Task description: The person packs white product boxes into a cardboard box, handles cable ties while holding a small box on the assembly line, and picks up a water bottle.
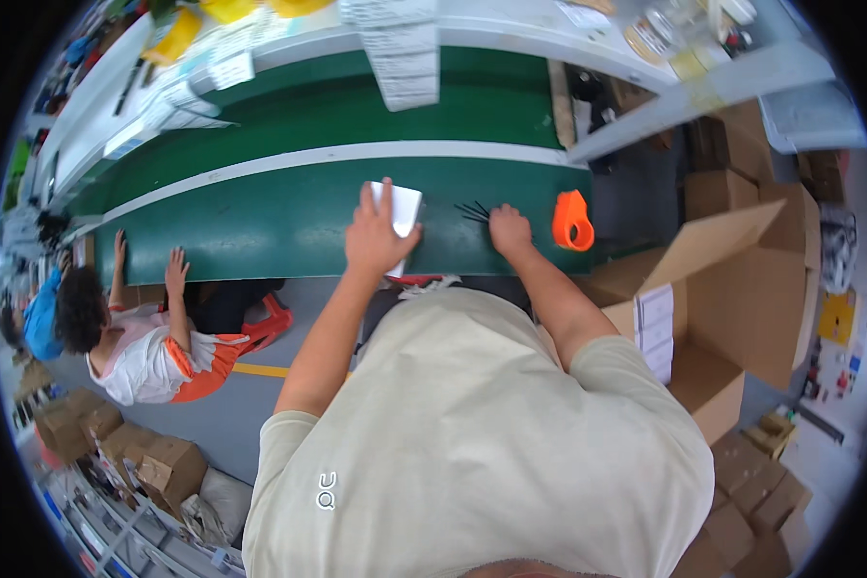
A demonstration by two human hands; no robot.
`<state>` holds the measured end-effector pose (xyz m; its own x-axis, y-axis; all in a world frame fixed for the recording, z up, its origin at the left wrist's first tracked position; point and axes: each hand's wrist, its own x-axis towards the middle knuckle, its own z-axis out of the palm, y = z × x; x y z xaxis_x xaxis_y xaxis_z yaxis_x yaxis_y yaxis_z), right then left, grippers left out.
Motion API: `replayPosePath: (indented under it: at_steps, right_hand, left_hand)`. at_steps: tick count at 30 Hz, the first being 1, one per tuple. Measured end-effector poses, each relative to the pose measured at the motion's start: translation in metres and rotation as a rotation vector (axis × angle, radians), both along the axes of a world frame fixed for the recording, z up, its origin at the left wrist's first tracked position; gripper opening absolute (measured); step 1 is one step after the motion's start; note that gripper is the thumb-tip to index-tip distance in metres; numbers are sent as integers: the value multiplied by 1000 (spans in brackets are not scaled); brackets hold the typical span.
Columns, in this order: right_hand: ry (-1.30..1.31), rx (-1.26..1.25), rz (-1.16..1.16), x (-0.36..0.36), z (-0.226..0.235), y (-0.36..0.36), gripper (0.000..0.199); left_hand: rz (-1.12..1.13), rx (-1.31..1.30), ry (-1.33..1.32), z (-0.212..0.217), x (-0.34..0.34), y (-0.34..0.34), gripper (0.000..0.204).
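My left hand [376, 236] grips a flat white box [402, 209] on the green work surface, its fingers over the left side and the thumb at the right edge. To the right, my right hand [511, 231] is closed at the end of several thin black strips [473, 211], which fan out leftward. Its fingertips are partly hidden, and what kind of strips these are cannot be made out. An orange tape dispenser [573, 222] rests farther right, near the end of the surface, apart from my right hand.
A white rail [356, 152] runs along the green bench [260, 212], below a shelf with hanging papers [395, 58]. An open cardboard box [742, 289] stands at my right. Another person [154, 337] sits at the left with both hands on the bench.
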<state>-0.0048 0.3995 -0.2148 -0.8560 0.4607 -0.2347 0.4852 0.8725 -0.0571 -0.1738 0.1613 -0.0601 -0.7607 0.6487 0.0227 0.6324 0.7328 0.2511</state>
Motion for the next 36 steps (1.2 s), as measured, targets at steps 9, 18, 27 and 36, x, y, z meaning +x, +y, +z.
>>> replayPosePath:
  at_steps: [9, 18, 27, 36]
  right_hand:
    - [-13, 42, 80, 19, -9, 5, 12]
    - [-21, -86, -46, 1, 6, -3, 24]
    - [454, -396, -256, 24, -80, 63, 21]
    - [320, -1267, -918, 24, -26, 62, 13]
  left_hand:
    - [-85, 95, -167, 10, 4, -12, 100]
    - [-70, 132, -110, 1, 2, -23, 97]
    - [-98, 129, -96, 6, -2, -22, 96]
    - [-91, 129, -95, 5, 0, -23, 95]
